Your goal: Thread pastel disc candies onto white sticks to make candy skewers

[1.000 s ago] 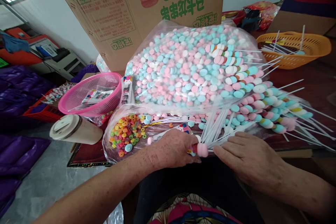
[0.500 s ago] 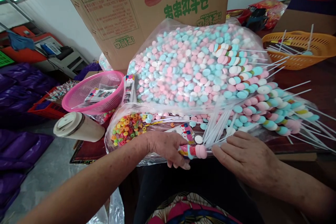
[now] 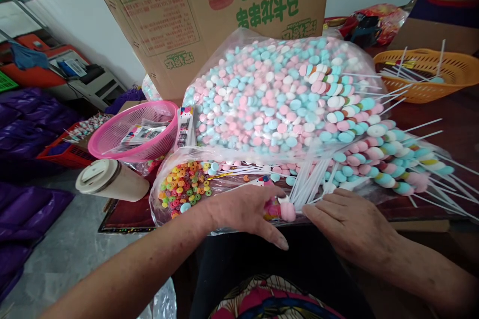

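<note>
Head view | left hand (image 3: 243,209) palm-down, fingers spread over candy skewer (image 3: 286,211) | right hand (image 3: 348,224) flat, loosely open, fingertips at white sticks (image 3: 307,184) | pink candy between both hands

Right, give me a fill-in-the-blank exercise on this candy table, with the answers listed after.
1. The basket left of the big candy bag is ____ in colour.
2. The basket at the far right is ____.
3. Between the left hand and right hand sits a ____ candy piece.
4. The cardboard box reads ____ in green Latin letters.

Answers: pink; orange; pink; Macaron
</note>
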A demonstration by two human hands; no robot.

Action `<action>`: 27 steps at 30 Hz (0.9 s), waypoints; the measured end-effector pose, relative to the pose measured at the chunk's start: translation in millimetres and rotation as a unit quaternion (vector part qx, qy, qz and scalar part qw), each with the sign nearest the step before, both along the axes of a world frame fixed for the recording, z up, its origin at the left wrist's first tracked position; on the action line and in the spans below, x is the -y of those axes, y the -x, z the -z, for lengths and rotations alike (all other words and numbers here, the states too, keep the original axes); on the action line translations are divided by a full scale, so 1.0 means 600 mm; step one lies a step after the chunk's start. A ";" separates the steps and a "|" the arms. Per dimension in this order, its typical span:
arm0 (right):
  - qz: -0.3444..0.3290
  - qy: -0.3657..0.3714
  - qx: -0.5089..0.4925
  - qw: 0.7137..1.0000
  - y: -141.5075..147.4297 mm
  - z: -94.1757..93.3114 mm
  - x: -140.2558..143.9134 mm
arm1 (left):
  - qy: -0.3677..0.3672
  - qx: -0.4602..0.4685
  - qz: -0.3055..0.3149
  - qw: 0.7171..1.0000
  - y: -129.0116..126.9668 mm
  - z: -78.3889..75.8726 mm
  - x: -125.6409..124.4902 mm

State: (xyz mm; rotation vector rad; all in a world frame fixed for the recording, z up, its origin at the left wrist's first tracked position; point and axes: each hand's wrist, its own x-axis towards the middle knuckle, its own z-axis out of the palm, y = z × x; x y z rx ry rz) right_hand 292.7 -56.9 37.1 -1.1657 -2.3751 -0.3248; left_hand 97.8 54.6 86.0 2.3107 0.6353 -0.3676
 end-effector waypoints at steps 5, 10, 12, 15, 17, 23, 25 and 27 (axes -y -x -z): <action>-0.011 -0.001 0.009 1.000 -0.010 -0.007 0.003 | -0.002 -0.052 0.042 0.998 0.011 -0.010 -0.017; -0.010 0.041 -0.023 0.999 0.008 -0.004 0.002 | -0.117 -0.060 0.011 0.991 -0.015 0.008 0.020; -0.001 0.040 -0.027 0.999 0.014 -0.003 0.000 | -0.131 -0.064 -0.012 0.989 -0.021 0.014 0.031; 0.002 0.038 -0.019 0.999 0.012 -0.001 -0.003 | -0.063 -0.019 -0.035 0.997 -0.011 0.010 0.024; -0.007 0.031 -0.021 0.999 0.005 -0.003 -0.004 | 0.000 0.022 -0.029 0.999 0.004 -0.001 0.006; -0.019 0.001 0.003 1.000 -0.005 -0.013 0.000 | 0.036 -0.008 0.041 0.998 0.028 -0.009 -0.017; -0.012 0.013 0.004 1.000 -0.005 -0.011 0.003 | -0.052 -0.001 0.010 0.999 0.025 -0.001 -0.004; 0.005 0.044 -0.022 0.999 -0.005 -0.007 0.007 | -0.162 -0.020 -0.031 0.986 0.021 0.007 0.010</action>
